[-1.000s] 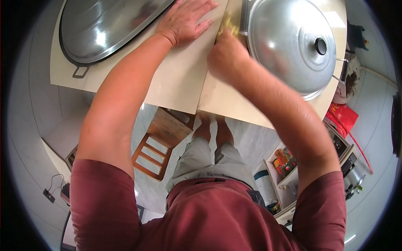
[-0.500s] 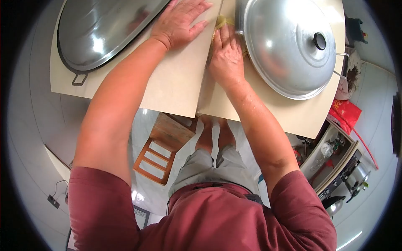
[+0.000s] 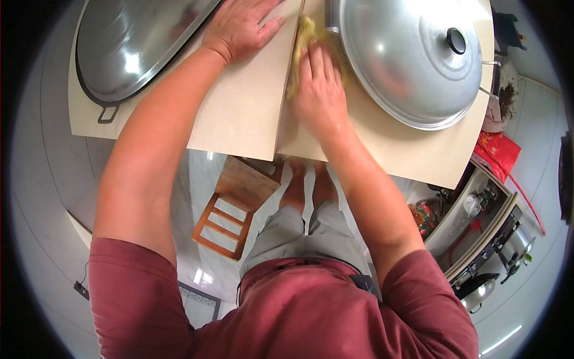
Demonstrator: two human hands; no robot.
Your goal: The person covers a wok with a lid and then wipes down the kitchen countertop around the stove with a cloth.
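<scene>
My right hand (image 3: 321,90) presses down on a yellow cloth (image 3: 305,31) along the seam between two pale table panels (image 3: 239,113). Its fingers are extended over the cloth and slightly blurred. To the left, my left hand (image 3: 240,29) rests on the table with its fingers spread, holding nothing. Beside it lies a dark-rimmed pan with a shiny metal lid (image 3: 128,57), partly cut off by the top of the view. Close to the right of the cloth sits a large domed aluminium lid (image 3: 400,72) with a black knob (image 3: 456,40).
A wooden chair (image 3: 246,182) stands below the table's front edge, left of my legs. At the right are a red bag (image 3: 498,151) and an open cabinet or shelf (image 3: 457,230) with kitchenware. A pan (image 3: 478,293) shows farther down.
My right hand and the cloth have slid towards me along the seam, and more of the cloth shows. My left hand stays flat on the table. The whole view has shifted slightly.
</scene>
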